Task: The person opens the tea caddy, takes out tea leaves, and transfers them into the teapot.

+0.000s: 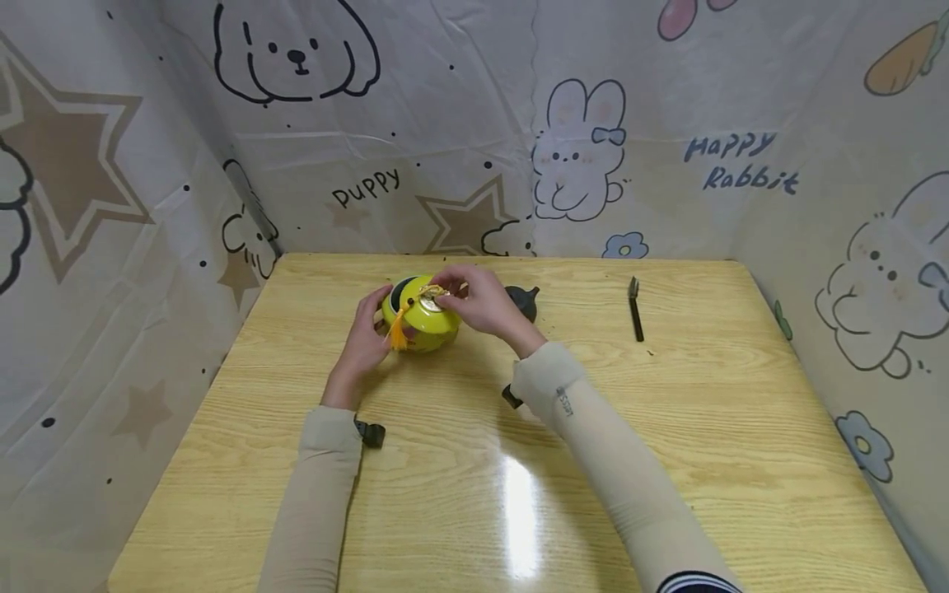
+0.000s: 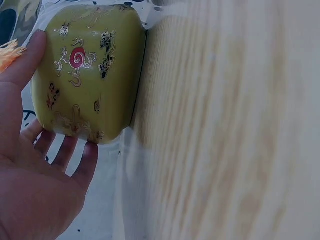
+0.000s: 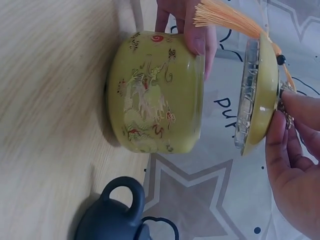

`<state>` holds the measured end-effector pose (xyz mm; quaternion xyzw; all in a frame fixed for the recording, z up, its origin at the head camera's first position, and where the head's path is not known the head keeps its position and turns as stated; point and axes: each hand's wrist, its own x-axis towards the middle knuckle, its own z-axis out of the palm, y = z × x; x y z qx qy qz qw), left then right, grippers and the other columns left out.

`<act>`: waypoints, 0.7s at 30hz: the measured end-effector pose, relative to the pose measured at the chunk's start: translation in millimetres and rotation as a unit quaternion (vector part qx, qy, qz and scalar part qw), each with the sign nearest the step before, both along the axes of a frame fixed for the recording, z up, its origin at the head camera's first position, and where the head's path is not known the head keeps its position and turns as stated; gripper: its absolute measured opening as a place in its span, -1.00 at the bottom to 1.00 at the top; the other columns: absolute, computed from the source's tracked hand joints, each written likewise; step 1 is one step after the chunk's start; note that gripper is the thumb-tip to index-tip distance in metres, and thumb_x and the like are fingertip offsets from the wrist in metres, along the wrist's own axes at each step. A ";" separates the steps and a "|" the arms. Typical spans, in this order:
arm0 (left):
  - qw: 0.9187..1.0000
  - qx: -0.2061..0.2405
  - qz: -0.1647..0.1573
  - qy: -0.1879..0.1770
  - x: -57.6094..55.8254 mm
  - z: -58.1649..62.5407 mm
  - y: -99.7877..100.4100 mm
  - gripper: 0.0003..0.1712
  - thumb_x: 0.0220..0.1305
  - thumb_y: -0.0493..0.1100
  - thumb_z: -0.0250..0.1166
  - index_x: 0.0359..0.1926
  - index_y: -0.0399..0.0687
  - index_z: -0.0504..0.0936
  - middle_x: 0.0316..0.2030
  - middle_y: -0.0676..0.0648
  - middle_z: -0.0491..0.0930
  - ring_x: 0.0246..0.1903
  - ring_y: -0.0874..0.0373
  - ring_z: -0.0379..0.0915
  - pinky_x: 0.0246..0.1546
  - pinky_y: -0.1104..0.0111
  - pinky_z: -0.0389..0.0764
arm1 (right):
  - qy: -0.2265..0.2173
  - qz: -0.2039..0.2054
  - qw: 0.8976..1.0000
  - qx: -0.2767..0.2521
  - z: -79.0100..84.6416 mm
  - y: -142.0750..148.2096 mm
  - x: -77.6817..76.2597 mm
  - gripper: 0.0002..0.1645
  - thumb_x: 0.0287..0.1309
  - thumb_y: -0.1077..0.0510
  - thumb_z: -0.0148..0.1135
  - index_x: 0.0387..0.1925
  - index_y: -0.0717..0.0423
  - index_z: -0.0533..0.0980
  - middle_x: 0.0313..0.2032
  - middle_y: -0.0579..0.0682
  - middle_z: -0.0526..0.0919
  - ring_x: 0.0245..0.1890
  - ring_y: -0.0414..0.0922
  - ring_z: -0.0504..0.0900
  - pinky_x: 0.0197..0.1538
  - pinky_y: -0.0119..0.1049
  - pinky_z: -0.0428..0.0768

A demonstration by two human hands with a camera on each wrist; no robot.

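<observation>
A yellow jar [image 3: 155, 95] with dragon and cloud designs stands on the table at the back left. My left hand [image 1: 365, 338] holds its side, the thumb on one side and the fingers curved round the other in the left wrist view. With thumb and fingers my right hand [image 1: 485, 305] pinches the gold knob of the jar's lid [image 3: 265, 95]. The lid is off the jar and held above it, with a clear ridged seal on its underside. An orange tassel [image 1: 398, 331] hangs from the knob. Part of the jar's dark opening shows in the head view.
A dark teapot [image 3: 107, 220] stands right of the jar, partly hidden behind my right hand in the head view. Farther right lies a small black-handled tool [image 1: 636, 313] with a metal end. Printed curtains [image 1: 445, 107] surround the wooden table [image 1: 712, 395].
</observation>
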<state>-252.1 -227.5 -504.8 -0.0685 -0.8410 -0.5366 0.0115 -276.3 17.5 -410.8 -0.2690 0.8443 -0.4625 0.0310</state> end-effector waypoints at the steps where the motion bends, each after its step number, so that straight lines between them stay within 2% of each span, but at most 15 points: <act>1: 1.000 0.003 0.001 -0.003 0.2 0.0 -0.2 -0.01 0.31 -0.35 0.39 0.63 -0.08 0.06 0.56 -0.24 0.00 0.55 -0.18 -0.02 0.54 -0.09 0.19 | -0.001 -0.005 1.000 -0.001 1.3 -2.7 -1.4 -0.77 0.36 0.24 0.34 0.02 0.18 0.67 -0.08 0.06 0.71 -0.14 -0.08 0.61 -0.03 -0.24 0.65; 7: 1.000 -0.005 0.013 -0.005 -1.0 -2.3 -2.6 0.08 0.23 -0.08 0.54 0.62 0.05 0.11 0.56 -0.19 0.04 0.54 -0.15 0.02 0.58 -0.10 0.07 | 0.005 -0.026 1.000 0.010 3.7 -18.8 -11.7 -0.74 0.37 0.23 0.34 0.05 0.17 0.67 -0.04 0.06 0.68 -0.10 -0.08 0.59 -0.02 -0.27 0.62; 14: 0.999 -0.026 0.017 0.012 -1.6 -1.8 -1.6 0.10 0.18 0.01 0.58 0.60 -0.02 0.16 0.53 -0.18 0.12 0.52 -0.13 0.11 0.58 -0.04 0.09 | 0.010 -0.026 0.999 0.036 0.0 -34.7 -21.6 -0.73 0.38 0.23 0.33 0.06 0.18 0.66 -0.04 0.08 0.69 -0.10 -0.07 0.60 -0.01 -0.26 0.61; 21: 1.000 -0.026 0.015 0.004 0.1 -1.9 -0.7 0.14 0.19 0.09 0.56 0.61 -0.06 0.11 0.54 -0.19 0.11 0.52 -0.13 0.12 0.57 -0.06 0.11 | 0.000 -0.042 0.998 0.053 -3.9 -43.4 -25.0 -0.73 0.39 0.21 0.32 0.07 0.17 0.66 -0.03 0.07 0.70 -0.10 -0.07 0.61 -0.01 -0.25 0.62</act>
